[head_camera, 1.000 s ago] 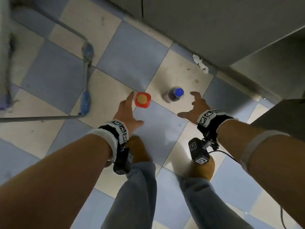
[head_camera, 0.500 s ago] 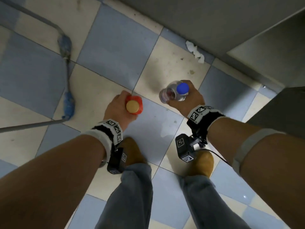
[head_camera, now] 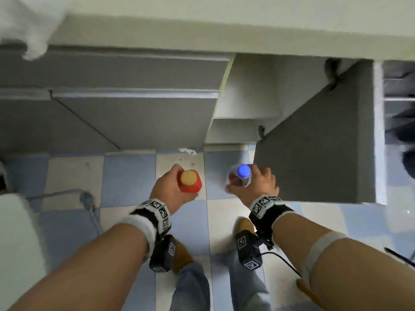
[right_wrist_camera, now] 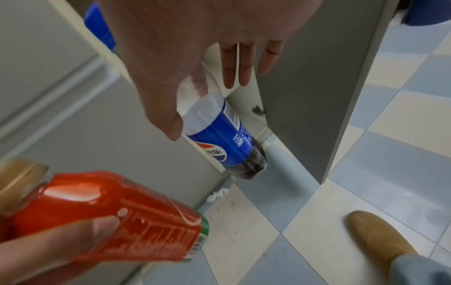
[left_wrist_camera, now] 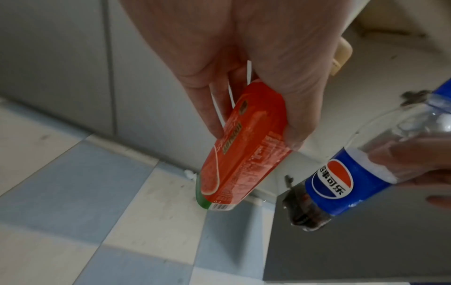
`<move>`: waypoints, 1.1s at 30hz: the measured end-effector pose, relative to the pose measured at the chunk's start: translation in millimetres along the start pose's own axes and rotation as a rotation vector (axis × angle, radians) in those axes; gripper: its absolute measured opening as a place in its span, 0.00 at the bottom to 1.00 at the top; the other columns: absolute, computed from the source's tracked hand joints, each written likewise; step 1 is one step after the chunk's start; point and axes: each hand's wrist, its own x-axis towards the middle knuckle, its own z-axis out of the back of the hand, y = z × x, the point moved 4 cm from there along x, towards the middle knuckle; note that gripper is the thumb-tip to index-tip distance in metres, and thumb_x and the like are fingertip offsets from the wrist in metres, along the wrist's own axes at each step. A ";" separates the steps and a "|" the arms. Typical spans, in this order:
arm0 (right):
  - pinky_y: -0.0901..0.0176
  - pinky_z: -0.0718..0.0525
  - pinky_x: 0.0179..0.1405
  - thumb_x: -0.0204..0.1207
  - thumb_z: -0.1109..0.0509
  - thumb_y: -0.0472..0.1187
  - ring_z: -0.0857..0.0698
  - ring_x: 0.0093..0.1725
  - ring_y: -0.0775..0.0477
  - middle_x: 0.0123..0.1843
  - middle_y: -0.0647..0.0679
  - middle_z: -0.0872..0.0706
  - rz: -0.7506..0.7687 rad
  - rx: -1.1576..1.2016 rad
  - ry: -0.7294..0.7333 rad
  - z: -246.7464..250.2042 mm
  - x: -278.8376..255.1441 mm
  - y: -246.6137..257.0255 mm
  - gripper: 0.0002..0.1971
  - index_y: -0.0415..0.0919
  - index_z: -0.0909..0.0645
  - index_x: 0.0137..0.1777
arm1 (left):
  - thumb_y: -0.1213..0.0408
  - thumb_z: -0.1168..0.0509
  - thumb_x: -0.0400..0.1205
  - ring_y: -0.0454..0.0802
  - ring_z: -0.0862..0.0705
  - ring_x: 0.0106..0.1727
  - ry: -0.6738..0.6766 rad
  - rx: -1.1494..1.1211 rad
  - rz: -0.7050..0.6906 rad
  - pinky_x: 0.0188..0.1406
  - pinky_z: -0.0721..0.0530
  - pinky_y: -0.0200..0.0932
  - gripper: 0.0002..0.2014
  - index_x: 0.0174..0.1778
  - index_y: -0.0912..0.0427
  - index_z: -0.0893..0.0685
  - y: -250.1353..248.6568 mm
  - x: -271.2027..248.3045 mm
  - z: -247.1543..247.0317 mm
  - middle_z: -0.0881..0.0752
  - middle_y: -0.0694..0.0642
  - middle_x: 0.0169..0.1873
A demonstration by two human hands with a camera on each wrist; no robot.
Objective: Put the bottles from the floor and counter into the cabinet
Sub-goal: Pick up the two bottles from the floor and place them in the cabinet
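Note:
My left hand (head_camera: 170, 187) grips a red juice bottle (head_camera: 189, 181) with a tan cap, lifted off the floor; its red label with a green base shows in the left wrist view (left_wrist_camera: 244, 154) and in the right wrist view (right_wrist_camera: 109, 216). My right hand (head_camera: 258, 182) holds a nearly empty cola bottle (head_camera: 239, 178) with a blue cap and blue label (right_wrist_camera: 224, 138), a little dark drink at its bottom (left_wrist_camera: 307, 217). Both bottles hang upright in front of the open cabinet (head_camera: 244, 104), whose pale shelves show behind the swung-out grey door (head_camera: 318, 140).
Closed grey cabinet fronts (head_camera: 134, 108) run to the left under a pale counter edge (head_camera: 202, 34). The floor is blue and cream tiles (head_camera: 128, 176) with a white scrap (head_camera: 187, 151) at the cabinet base. A mop (head_camera: 87, 200) lies at left. My tan shoes (right_wrist_camera: 375, 237) stand below.
Both hands closed round the bottles and lifted them off the floor. My view rose from the tiles to the open cabinet and counter edge.

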 end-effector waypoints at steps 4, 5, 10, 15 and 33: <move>0.47 0.30 0.73 0.61 0.20 0.61 0.32 0.75 0.39 0.72 0.43 0.31 -0.025 0.107 -0.057 70.3 -9.2 -27.1 0.39 0.54 0.28 0.72 | 0.45 0.13 0.55 0.50 0.10 0.47 -0.006 0.026 -0.130 0.48 0.13 0.45 0.33 0.51 0.44 0.22 -93.5 10.5 -0.9 0.09 0.44 0.44; 0.49 0.28 0.71 0.60 0.20 0.60 0.30 0.72 0.39 0.69 0.44 0.30 -0.034 0.141 -0.086 83.6 -7.3 -35.3 0.37 0.53 0.26 0.70 | 0.45 0.13 0.55 0.51 0.10 0.46 0.001 0.040 -0.153 0.46 0.14 0.45 0.33 0.49 0.44 0.22 -113.3 12.7 -4.2 0.09 0.45 0.43; 0.57 0.20 0.59 0.59 0.18 0.47 0.20 0.53 0.40 0.56 0.45 0.31 -0.036 0.363 -0.182 118.4 4.0 -70.7 0.28 0.48 0.25 0.58 | 0.46 0.14 0.52 0.56 0.09 0.46 0.034 0.053 -0.233 0.48 0.10 0.53 0.34 0.49 0.47 0.23 -181.3 16.3 -35.1 0.09 0.49 0.43; 0.52 0.17 0.60 0.54 0.20 0.57 0.18 0.55 0.41 0.57 0.45 0.30 -0.062 0.362 -0.164 133.1 10.0 -107.9 0.30 0.49 0.25 0.55 | 0.41 0.23 0.47 0.57 0.10 0.47 0.069 0.113 -0.268 0.49 0.09 0.56 0.37 0.51 0.50 0.21 -219.9 8.8 -67.5 0.10 0.49 0.44; 0.46 0.27 0.71 0.54 0.21 0.60 0.24 0.68 0.42 0.67 0.49 0.28 0.007 0.135 -0.145 195.0 39.1 -198.5 0.34 0.54 0.26 0.62 | 0.58 0.15 0.57 0.56 0.10 0.49 0.032 0.168 -0.237 0.48 0.08 0.58 0.30 0.51 0.48 0.21 -264.4 5.9 -127.5 0.11 0.47 0.44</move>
